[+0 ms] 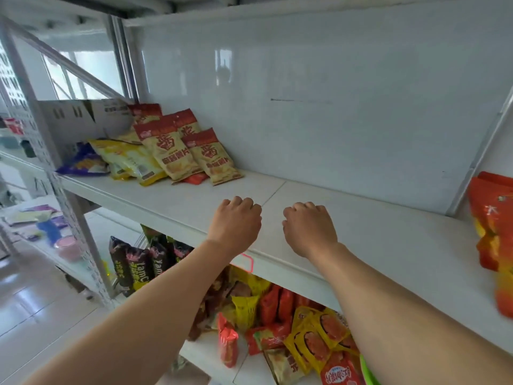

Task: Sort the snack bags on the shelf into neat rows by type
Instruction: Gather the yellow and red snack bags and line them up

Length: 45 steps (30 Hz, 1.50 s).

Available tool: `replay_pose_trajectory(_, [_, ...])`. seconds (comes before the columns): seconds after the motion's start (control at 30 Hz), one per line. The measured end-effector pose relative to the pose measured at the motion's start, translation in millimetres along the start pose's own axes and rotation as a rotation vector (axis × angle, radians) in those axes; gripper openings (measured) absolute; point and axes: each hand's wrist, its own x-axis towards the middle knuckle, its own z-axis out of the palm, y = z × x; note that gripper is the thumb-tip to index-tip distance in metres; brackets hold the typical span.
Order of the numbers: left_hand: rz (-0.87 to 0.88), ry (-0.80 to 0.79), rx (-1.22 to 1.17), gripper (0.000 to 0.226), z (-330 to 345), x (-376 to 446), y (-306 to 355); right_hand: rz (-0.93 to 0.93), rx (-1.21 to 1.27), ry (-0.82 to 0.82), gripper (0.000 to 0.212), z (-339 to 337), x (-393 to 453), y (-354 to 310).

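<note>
A person's two bare hands rest on the white metal shelf board (361, 218) of a store rack, both near its front edge and just beside each other without touching. The left hand (236, 220) and the right hand (309, 227) each show knuckles up, fingers curled under into a loose fist and holding nothing; no bag lies at or between the fingers.

The snack bags sit well apart from both hands. Beyond and to the left of the left hand's fingers, at the far left end of the same shelf, yellow crisp bags with red tops (177, 151) lean in an overlapping cluster against the white back panel (333, 93). Left of those lies a pale yellow bag (130, 162) on its side, then a purple bag (83, 162) at the shelf's edge, with a small red packet (195, 178) poking out beneath the cluster. A grey cardboard box (83, 118) stands behind them.

Far to the right of the right hand's fingers, orange-red bags (494, 226) stand at the frame's edge.

Below the hands, on the lower shelf (205, 354), black tall bags (138, 265) stand upright at left, and a jumble of red, yellow and orange packets (291, 323) lies unsorted under the forearms.
</note>
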Motion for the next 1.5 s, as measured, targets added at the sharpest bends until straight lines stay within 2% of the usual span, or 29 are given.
replay_pose_trajectory(0.17, [-0.042,-0.037,0.009,0.032,24.9,-11.1,-87.8,0.002,0.033,-0.024,0.029,10.8,55.5,-76.9])
replay_pose_trajectory(0.33, [-0.118,-0.047,-0.027,0.033,52.1,-3.5,-155.0,-0.005,0.052,-0.03,0.029,24.1,113.3,-125.2])
replay_pose_trajectory(0.63, [-0.329,0.0,-0.223,0.035,114.6,62.2,-238.8,0.043,0.129,0.004,0.026,75.5,232.4,-153.6])
replay_pose_trajectory(0.77, [-0.422,0.035,-0.319,0.041,143.4,100.0,-261.4,0.1,0.209,-0.009,0.032,102.2,284.9,-154.5])
replay_pose_trajectory(0.93, [-0.745,0.113,-0.716,0.082,161.0,142.1,-285.0,0.259,0.287,-0.064,0.048,122.4,335.1,-152.9])
replay_pose_trajectory(1.07, [-0.931,0.134,-1.022,0.1,173.6,166.4,-298.0,0.454,0.443,-0.167,0.068,130.7,360.5,-149.9])
replay_pose_trajectory(1.17, [-0.955,0.129,-1.074,0.107,184.1,175.7,-305.8,0.577,0.481,-0.257,0.077,137.5,366.8,-150.7])
replay_pose_trajectory(1.27, [-0.944,0.128,-1.1,0.112,190.8,180.4,-312.8,0.66,0.468,-0.235,0.082,136.7,366.3,-155.2])
replay_pose_trajectory(1.37, [-0.934,0.136,-1.188,0.112,197.1,181.2,-318.0,0.775,0.574,-0.263,0.089,133.6,362.7,-160.4])
replay_pose_trajectory(1.5, [-0.914,0.197,-1.492,0.103,197.7,173.1,-320.5,0.869,0.799,-0.256,0.081,138.0,350.1,-166.6])
